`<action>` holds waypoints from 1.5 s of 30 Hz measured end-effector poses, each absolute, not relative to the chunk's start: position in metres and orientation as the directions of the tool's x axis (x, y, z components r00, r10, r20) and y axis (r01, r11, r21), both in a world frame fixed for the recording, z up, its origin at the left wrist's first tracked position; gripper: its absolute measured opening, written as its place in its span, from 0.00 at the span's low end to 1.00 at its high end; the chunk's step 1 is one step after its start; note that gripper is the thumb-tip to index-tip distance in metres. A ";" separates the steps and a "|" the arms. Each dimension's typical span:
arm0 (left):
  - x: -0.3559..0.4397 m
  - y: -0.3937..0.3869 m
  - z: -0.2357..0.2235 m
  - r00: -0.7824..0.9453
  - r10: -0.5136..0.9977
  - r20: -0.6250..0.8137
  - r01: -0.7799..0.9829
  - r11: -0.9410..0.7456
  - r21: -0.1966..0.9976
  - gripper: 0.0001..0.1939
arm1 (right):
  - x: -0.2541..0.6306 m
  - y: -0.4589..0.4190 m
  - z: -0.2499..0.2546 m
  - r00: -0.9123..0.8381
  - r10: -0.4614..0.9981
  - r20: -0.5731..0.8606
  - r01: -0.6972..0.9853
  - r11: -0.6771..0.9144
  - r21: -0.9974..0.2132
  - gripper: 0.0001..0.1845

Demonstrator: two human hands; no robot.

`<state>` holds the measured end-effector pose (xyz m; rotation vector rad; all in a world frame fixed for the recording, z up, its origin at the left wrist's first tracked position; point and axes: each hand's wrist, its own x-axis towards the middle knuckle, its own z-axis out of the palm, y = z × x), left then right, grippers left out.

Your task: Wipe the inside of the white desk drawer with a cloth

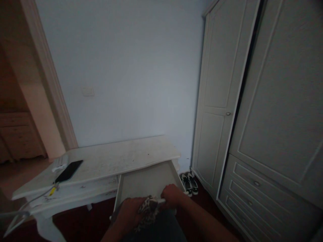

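A white desk (108, 161) stands against the wall, and its right drawer (148, 181) is pulled out towards me. My left hand (128, 211) is closed on a crumpled patterned cloth (148, 210) at the drawer's front edge. My right hand (171, 196) sits just right of the cloth, fingers curled over the drawer's front rim, with a thin white object under them. The drawer's inside looks bare from here.
A black phone (69, 170) and a white charger with cable (58, 165) lie on the desk's left end. A tall white wardrobe (252, 117) fills the right side. Black-and-white shoes (189, 183) sit on the floor between desk and wardrobe. A doorway opens at left.
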<state>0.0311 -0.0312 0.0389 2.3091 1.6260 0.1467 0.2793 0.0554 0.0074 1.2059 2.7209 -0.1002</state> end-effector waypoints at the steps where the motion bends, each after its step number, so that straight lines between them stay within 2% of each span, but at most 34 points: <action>1: 0.024 -0.033 0.038 0.337 0.938 -0.082 0.897 -0.293 0.332 0.23 | 0.280 0.055 0.008 -0.656 0.735 -0.172 0.746 0.666 0.001 0.30; 4: -0.009 -0.040 0.027 0.285 0.957 -0.051 0.903 -0.250 0.350 0.24 | 0.279 0.055 0.008 -0.651 0.737 -0.181 0.750 0.661 -0.006 0.32; 7: -0.047 -0.048 0.006 0.278 0.961 0.010 0.908 -0.266 0.324 0.30 | 0.278 0.055 0.008 -0.658 0.733 -0.176 0.744 0.668 -0.003 0.31; 10: -0.058 -0.057 -0.008 0.283 0.957 0.065 0.925 -0.291 0.244 0.36 | 0.277 0.055 0.006 -0.674 0.720 -0.166 0.731 0.682 -0.004 0.30; 12: -0.044 -0.058 -0.007 0.250 0.967 0.053 0.953 -0.256 0.163 0.38 | 0.277 0.056 0.005 -0.681 0.715 -0.156 0.725 0.689 -0.006 0.30; 14: -0.016 -0.053 0.004 0.241 0.970 0.016 0.962 -0.241 0.124 0.31 | 0.277 0.055 0.006 -0.683 0.715 -0.151 0.723 0.690 -0.004 0.30; 17: 0.031 -0.036 0.026 0.339 0.940 -0.044 0.929 -0.327 0.175 0.20 | 0.277 0.054 0.009 -0.677 0.718 -0.162 0.727 0.686 0.002 0.29; 18: 0.044 -0.030 0.031 0.351 0.935 -0.056 0.923 -0.335 0.190 0.19 | 0.276 0.054 0.010 -0.672 0.722 -0.164 0.731 0.682 0.004 0.27; 23: 0.077 -0.020 0.028 0.344 0.938 -0.031 0.912 -0.327 0.246 0.21 | 0.277 0.055 0.010 -0.652 0.736 -0.183 0.747 0.664 0.011 0.22; 28: 0.034 -0.036 0.004 0.395 0.917 0.061 0.874 -0.395 0.281 0.33 | 0.278 0.057 0.003 -0.679 0.718 -0.154 0.725 0.689 0.016 0.21; 32: -0.030 -0.041 0.008 0.292 0.954 0.074 0.901 -0.300 0.313 0.25 | 0.279 0.057 0.001 -0.696 0.703 -0.144 0.710 0.704 0.000 0.28; 35: -0.051 -0.038 0.016 0.203 0.972 0.121 0.909 -0.233 0.344 0.24 | 0.278 0.057 0.001 -0.690 0.710 -0.143 0.719 0.695 -0.019 0.29; 37: -0.042 -0.038 0.018 0.197 0.975 0.103 0.925 -0.219 0.309 0.26 | 0.278 0.056 0.001 -0.677 0.721 -0.149 0.732 0.681 -0.031 0.29; 40: -0.005 -0.039 0.019 0.262 0.965 -0.011 0.946 -0.255 0.198 0.30 | 0.277 0.054 0.004 -0.662 0.733 -0.155 0.746 0.665 -0.037 0.29; 42: 0.021 -0.037 0.022 0.292 0.954 -0.061 0.948 -0.281 0.149 0.27 | 0.277 0.053 0.006 -0.656 0.738 -0.157 0.752 0.658 -0.044 0.28; 45: 0.049 -0.024 0.031 0.338 0.939 -0.070 0.926 -0.318 0.203 0.21 | 0.277 0.051 0.008 -0.657 0.738 -0.158 0.751 0.658 -0.050 0.29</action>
